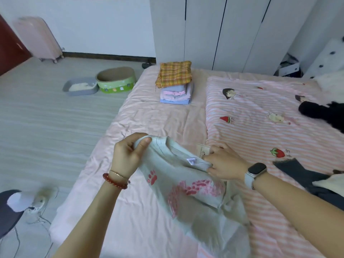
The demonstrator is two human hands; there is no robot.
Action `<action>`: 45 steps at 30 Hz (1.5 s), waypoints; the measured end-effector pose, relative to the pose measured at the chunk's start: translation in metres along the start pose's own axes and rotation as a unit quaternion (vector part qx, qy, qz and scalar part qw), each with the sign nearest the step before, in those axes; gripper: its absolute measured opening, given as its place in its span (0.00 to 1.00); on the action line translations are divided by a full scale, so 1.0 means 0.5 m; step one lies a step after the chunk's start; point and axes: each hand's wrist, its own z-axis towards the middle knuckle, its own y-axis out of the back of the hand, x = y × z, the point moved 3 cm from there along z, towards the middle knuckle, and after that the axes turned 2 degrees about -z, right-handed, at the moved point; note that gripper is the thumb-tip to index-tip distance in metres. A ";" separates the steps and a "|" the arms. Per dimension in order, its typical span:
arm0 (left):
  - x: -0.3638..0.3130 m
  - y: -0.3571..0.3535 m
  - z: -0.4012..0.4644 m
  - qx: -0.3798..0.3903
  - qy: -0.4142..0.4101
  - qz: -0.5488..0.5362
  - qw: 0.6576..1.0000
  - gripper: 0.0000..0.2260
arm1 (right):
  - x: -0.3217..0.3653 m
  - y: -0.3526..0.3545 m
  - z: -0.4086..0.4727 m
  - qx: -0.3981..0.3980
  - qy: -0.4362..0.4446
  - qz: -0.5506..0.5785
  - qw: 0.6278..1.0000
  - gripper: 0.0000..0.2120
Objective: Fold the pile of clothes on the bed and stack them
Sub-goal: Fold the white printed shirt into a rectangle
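gripping grey shirt (pixel 188 185) with both hands (pixel 128 155)

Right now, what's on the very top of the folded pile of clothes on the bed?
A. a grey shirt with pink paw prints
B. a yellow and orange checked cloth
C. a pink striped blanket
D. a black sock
B: the folded stack at the far side of the bed is topped by the yellow and orange checked cloth, while the grey paw-print shirt is held in both hands nearer the camera.
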 end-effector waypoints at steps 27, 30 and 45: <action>-0.359 0.273 -0.160 -0.341 -0.151 0.027 0.928 0.04 | 0.185 0.430 -0.330 -0.394 0.072 0.478 0.782 0.03; -0.329 0.280 -0.111 -0.319 -0.124 0.068 0.937 0.08 | 0.169 0.431 -0.254 -0.384 0.012 0.463 0.799 0.06; 0.174 0.232 0.397 -0.094 0.071 0.318 0.941 0.17 | -0.018 0.303 0.398 -0.221 -0.262 0.225 0.912 0.11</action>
